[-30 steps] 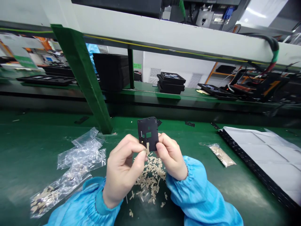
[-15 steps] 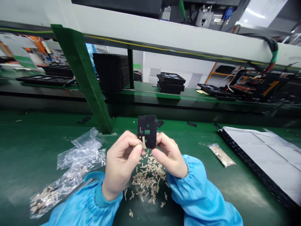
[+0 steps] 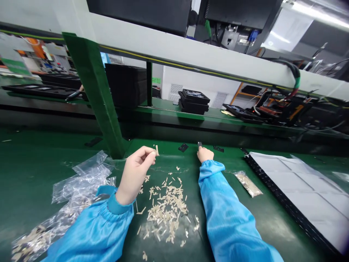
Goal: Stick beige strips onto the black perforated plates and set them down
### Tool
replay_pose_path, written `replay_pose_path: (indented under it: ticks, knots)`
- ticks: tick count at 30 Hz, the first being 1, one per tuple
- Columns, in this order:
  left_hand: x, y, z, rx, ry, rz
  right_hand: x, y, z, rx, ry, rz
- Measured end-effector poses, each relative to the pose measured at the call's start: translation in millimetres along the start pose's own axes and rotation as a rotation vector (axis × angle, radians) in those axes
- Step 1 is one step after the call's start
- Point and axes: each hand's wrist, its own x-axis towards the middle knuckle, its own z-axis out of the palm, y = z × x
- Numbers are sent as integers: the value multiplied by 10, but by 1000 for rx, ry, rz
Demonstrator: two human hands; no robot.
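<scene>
1. Two bare hands are working over a green bench mat, well apart from each other.
2. Left hand: narrow pinch, thumb and forefinger closed on one thin beige strip, which sticks up from the fingertips.
3. Right hand: stretched forward, fingertips at a small black part on the far side of the mat. Fingers mostly hidden from the head view, so can't tell if it's gripped or only touched.
4. Loose pile of beige strips lies on the mat between the forearms, with strays around it. Two more black pieces lie near the far edge.
5. Crumpled clear plastic bags with more strips sit left. Smaller bag of strips sits right, just beside a white sheet.
6. Risks, judged from this layout: strip is thin and held only at the tips, so a loosened pinch could drop it back into the pile or onto the mat. Blue sleeve runs right beside the pile; dragging it across could scatter strips. Black part is tiny; a clumsy touch could push it out of reach.
</scene>
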Motion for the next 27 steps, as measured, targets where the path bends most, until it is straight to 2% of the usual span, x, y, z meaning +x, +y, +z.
replay_pose_path:
  ticks: [3, 8, 11, 19, 22, 27]
  knots:
    - [7, 14, 1, 20, -14, -11, 198, -34, 128, -80, -45, 15]
    - [21, 28, -1, 54, -44, -13, 366, -429, 361, -126, -70, -26]
    - [11, 55, -4, 70, -73, -13, 386, -563, 470, -160, -53, -19]
    - [24, 60, 30, 9, -130, -40, 400, -326, 488, -228, -55, -52]
    - [28, 52, 50, -12, -159, -54, 391, -359, 499, -222, -6, -27]
    - [18, 81, 48, 17, -198, -34, 448, -494, 505, -202, 40, 95]
